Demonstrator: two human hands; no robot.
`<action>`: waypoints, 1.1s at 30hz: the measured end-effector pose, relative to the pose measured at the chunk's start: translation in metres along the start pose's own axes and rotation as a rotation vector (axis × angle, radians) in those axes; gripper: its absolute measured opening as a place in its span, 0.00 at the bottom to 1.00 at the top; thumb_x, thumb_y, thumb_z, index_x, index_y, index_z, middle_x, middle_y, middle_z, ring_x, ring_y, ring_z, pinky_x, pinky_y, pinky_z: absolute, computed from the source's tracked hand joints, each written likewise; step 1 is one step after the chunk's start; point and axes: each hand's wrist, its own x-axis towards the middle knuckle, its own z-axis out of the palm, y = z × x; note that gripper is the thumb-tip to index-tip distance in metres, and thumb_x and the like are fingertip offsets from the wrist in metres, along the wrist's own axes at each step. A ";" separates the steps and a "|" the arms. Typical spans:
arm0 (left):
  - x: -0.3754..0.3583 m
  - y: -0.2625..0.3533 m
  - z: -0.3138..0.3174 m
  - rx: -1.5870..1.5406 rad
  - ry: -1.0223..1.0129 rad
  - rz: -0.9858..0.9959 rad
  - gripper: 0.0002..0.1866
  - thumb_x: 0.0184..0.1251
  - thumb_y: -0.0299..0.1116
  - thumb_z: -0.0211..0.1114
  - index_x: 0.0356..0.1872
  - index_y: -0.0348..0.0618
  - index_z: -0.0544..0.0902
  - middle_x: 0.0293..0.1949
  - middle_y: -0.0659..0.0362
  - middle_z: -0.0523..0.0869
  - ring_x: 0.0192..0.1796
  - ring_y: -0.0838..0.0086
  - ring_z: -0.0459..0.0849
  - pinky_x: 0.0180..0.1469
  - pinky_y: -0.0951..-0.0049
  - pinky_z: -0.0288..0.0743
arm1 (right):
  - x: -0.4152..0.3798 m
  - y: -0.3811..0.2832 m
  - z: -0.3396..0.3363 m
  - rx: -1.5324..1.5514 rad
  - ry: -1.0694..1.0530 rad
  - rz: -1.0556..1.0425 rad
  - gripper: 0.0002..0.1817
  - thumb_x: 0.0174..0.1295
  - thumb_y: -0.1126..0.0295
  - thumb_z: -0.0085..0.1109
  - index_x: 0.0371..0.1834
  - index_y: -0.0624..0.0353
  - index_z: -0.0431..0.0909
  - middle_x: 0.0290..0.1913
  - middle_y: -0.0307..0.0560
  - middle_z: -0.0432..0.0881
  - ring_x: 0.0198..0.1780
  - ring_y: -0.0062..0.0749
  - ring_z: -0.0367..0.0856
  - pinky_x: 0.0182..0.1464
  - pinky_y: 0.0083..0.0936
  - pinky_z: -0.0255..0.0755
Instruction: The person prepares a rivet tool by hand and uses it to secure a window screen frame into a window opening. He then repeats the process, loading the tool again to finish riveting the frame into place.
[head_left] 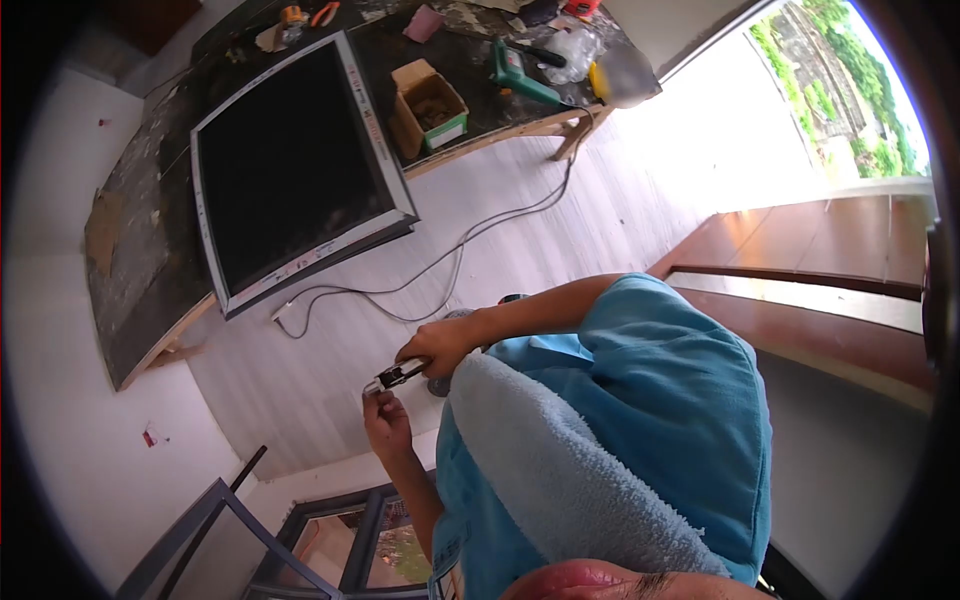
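Observation:
My right hand (438, 347) is wrapped round a short dark-and-silver metal hand tool (402, 373), which looks like pliers. The tool's head points down to the left, towards my left hand (387, 422). With thumb and fingers closed, my left hand pinches a small shiny metal piece (373, 388) right at the tool's head. I cannot tell whether this piece is separate from the tool. Both hands are in front of my blue shirt (650, 370), above the pale floor. A light blue towel (550, 450) hangs over the shirt.
A large framed black panel (290, 170) lies on a dark, stained workbench (140, 290). Beside it are an open cardboard box (408, 125) and a green power tool (515, 75). A grey cable (460, 245) runs across the floor. Blue-grey metal frames (260, 530) stand at lower left, wooden furniture (820, 250) at right.

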 end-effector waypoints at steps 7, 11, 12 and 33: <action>-0.010 -0.002 0.038 0.052 -0.015 -0.014 0.10 0.70 0.29 0.59 0.46 0.34 0.75 0.39 0.56 0.79 0.36 0.77 0.73 0.37 0.81 0.72 | -0.007 -0.003 -0.007 -0.001 0.065 -0.092 0.25 0.46 0.71 0.58 0.52 0.63 0.75 0.30 0.57 0.82 0.32 0.49 0.81 0.36 0.37 0.74; -0.013 0.001 0.054 0.069 -0.046 -0.032 0.10 0.69 0.32 0.60 0.43 0.36 0.75 0.33 0.61 0.75 0.34 0.78 0.70 0.35 0.81 0.68 | -0.012 0.002 -0.005 0.041 0.116 -0.114 0.25 0.45 0.71 0.58 0.51 0.63 0.76 0.28 0.57 0.81 0.30 0.49 0.80 0.35 0.38 0.73; -0.012 0.002 0.056 0.137 -0.057 -0.020 0.09 0.69 0.32 0.60 0.43 0.36 0.75 0.33 0.62 0.75 0.34 0.79 0.70 0.35 0.81 0.67 | -0.013 0.001 -0.005 0.037 0.122 -0.116 0.25 0.45 0.71 0.58 0.51 0.64 0.76 0.28 0.57 0.81 0.30 0.49 0.80 0.35 0.38 0.73; 0.034 -0.018 0.046 1.042 0.096 0.142 0.04 0.68 0.27 0.59 0.40 0.38 0.77 0.23 0.67 0.70 0.22 0.86 0.63 0.24 0.85 0.58 | -0.094 -0.015 -0.046 -0.015 0.049 0.460 0.16 0.46 0.71 0.58 0.38 0.68 0.78 0.32 0.61 0.82 0.36 0.51 0.83 0.38 0.39 0.75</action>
